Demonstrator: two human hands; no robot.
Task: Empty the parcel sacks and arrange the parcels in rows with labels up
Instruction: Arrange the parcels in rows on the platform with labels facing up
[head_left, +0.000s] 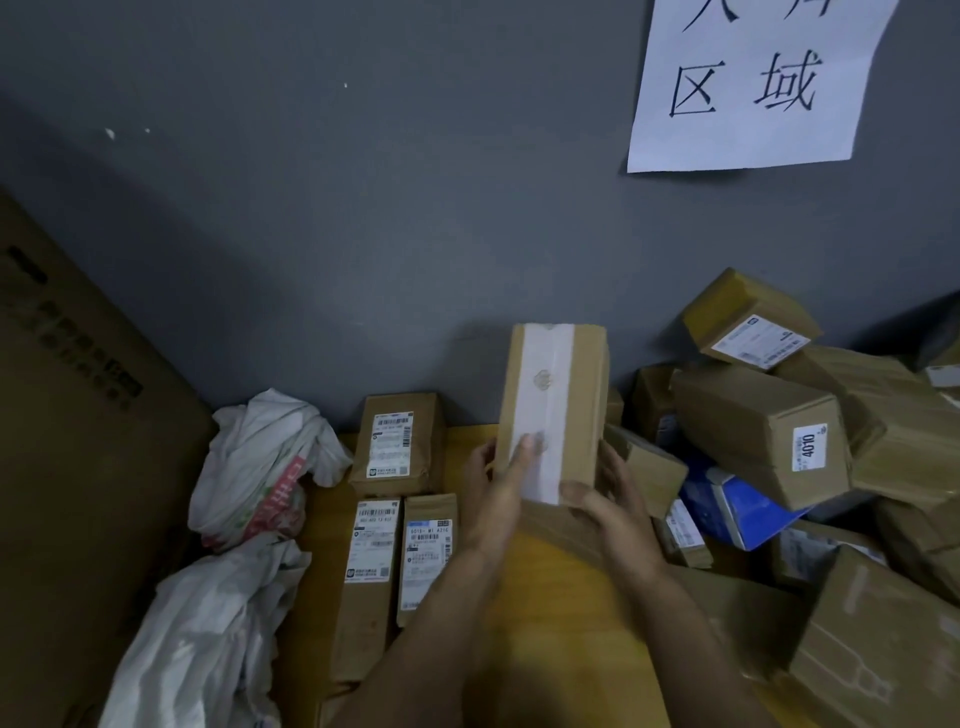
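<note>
I hold a long brown cardboard parcel (558, 395) upright above the yellow table (561, 597), a white tape strip down its facing side and no label showing. My left hand (493, 493) grips its lower left edge, fingers across the tape. My right hand (605, 499) grips its lower right corner. Three labelled parcels lie label up at the left: one at the back (397, 444) and two side by side in front (366, 577), (428, 556). Two crumpled white sacks (265, 462), (208, 639) lie left of them.
A heap of several unsorted brown parcels (763, 431) and a blue box (748, 512) fills the right side. A big cardboard carton (67, 467) leans at the left. A grey wall (363, 208) with a white paper sign (753, 83) stands behind the table.
</note>
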